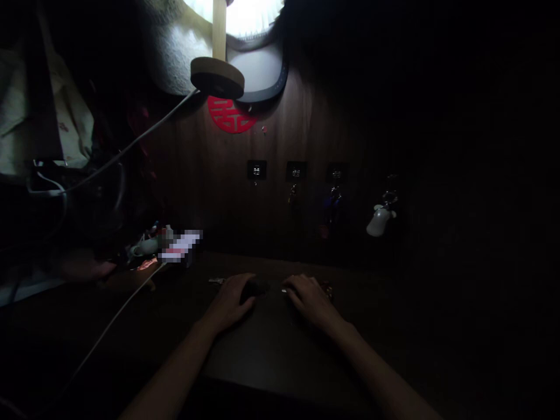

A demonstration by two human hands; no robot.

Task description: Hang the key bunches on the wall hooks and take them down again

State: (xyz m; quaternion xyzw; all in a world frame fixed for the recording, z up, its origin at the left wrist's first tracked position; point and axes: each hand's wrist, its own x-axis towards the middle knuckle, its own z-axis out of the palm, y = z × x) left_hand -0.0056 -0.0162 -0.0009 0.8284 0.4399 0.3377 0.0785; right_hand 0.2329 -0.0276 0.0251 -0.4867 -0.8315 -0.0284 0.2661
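Observation:
In the dim light, my left hand rests on the dark tabletop with its thumb and fingers apart. A dark thing lies by its fingertips, too dark to name. A small metal key-like piece shows just left of that hand. Opposite, my right hand has its fingers bent together over a small bright piece, whose kind I cannot make out. Behind its knuckles, a reddish-gold beaded-looking thing is partly hidden.
A lit lamp hangs above with a round wooden base. Several hooks line the wooden back panel, one bearing a whitish keychain. A white cable crosses the left, near a small box and cup.

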